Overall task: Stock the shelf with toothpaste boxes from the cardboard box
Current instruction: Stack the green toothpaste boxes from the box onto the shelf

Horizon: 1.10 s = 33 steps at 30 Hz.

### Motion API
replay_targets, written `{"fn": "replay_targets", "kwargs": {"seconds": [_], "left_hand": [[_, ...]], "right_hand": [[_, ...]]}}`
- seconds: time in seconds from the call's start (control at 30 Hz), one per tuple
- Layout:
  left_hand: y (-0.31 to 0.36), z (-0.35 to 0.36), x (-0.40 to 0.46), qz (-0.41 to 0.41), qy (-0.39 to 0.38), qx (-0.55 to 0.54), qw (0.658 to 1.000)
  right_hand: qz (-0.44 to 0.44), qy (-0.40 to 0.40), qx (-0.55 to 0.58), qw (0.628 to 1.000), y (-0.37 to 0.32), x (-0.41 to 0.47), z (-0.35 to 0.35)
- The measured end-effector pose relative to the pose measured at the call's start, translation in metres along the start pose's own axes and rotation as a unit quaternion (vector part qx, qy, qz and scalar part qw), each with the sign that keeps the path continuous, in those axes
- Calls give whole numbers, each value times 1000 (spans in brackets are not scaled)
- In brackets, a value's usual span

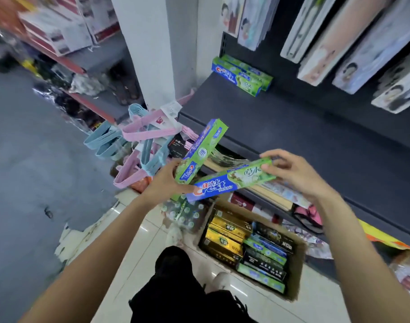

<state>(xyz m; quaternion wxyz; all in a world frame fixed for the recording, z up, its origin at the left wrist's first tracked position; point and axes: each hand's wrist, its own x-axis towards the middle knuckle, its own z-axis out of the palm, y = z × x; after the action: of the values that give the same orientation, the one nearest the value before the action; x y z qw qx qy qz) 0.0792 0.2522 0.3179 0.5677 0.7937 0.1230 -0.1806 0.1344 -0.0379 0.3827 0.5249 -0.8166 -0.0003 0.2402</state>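
From the head view, our left hand (166, 180) grips one green toothpaste box (200, 152) while both hands, our right hand (292, 173) included, hold a second toothpaste box (232, 181) above the cardboard box (297, 271) on the floor, near the dark shelf (292, 122) where two stocked boxes (241, 75) lie far left, with hangers (139, 141) crowding the left.

Left hand (169, 180): your fingers curl round a tilted toothpaste box (200, 151), forearm bare and reaching forward.
Right hand (294, 173): your fingers (268, 167) pinch the end of a second toothpaste box (232, 183), wrist bent inward.
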Motion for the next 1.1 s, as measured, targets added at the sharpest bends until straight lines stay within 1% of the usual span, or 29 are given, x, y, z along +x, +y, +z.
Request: {"fn": "replay_targets", "kwargs": {"seconds": [0.03,0.07,0.13,0.17,0.23,0.3,0.33,0.37,0.43,0.5,0.57,0.63,0.67,0.7,0.73,0.77,0.8,0.83,0.87,0.9,0.93,0.97,1.0,1.03,1.07,1.1], "left_hand": [[3,-12,10,6,28,1,1000],[4,-22,21,14,58,-7,998],[2,-41,42,21,103,-52,993],[3,-48,51,18,121,-70,990],[9,-61,64,9,133,-93,987],[19,-69,72,-16,120,-142,982],[24,-72,76,-29,101,-181,978],[30,-75,78,-34,82,-217,972],[33,-78,85,-26,68,-241,968],[33,-81,91,-26,68,-266,961],[33,-80,97,-23,73,-267,961],[32,-78,107,-19,84,-243,966],[34,-76,110,-21,90,-244,965],[36,-75,113,-29,92,-259,961],[39,-71,117,-40,91,-283,954],[43,-66,120,-48,87,-305,947],[46,-59,124,-46,83,-316,944],[49,-50,128,-42,82,-318,943],[53,-40,133,-34,82,-323,942],[57,-31,138,-28,77,-333,939],[62,-23,143,-26,64,-344,936],[68,-15,147,-26,45,-342,938],[73,-9,152,-25,22,-315,948],[75,-4,158,-19,7,-245,969],[73,1,165,3,6,-126,992],[67,5,172,38,11,27,999]], "right_hand": [[-8,20,12,1000,-9,10,1],[-14,58,41,997,-14,23,1],[-17,152,109,982,-18,54,2],[-18,186,136,973,-18,72,4],[-15,230,189,955,-21,112,12],[-15,274,214,937,-26,153,20],[-22,301,210,930,-27,173,23],[-32,328,182,926,-29,192,24],[-44,375,69,924,-28,228,19],[-24,403,-53,913,-26,254,8],[28,399,-190,897,-21,272,-4],[72,362,-278,887,-18,278,-7],[77,357,-294,883,-19,275,-4],[63,363,-296,881,-23,270,3],[28,363,-283,888,-29,260,14],[-20,332,-248,910,-35,246,28],[-62,267,-188,943,-43,227,44],[-74,175,-126,974,-53,205,61],[-77,82,-106,988,-58,185,75],[-90,20,-118,989,-60,168,83],[-112,10,-153,982,-58,159,84],[-129,36,-179,975,-53,156,78],[-139,68,-195,968,-49,156,69],[-135,99,-204,965,-44,159,59],[-129,130,-210,960,-40,163,50],[-120,166,-225,953,-36,171,42]]}}
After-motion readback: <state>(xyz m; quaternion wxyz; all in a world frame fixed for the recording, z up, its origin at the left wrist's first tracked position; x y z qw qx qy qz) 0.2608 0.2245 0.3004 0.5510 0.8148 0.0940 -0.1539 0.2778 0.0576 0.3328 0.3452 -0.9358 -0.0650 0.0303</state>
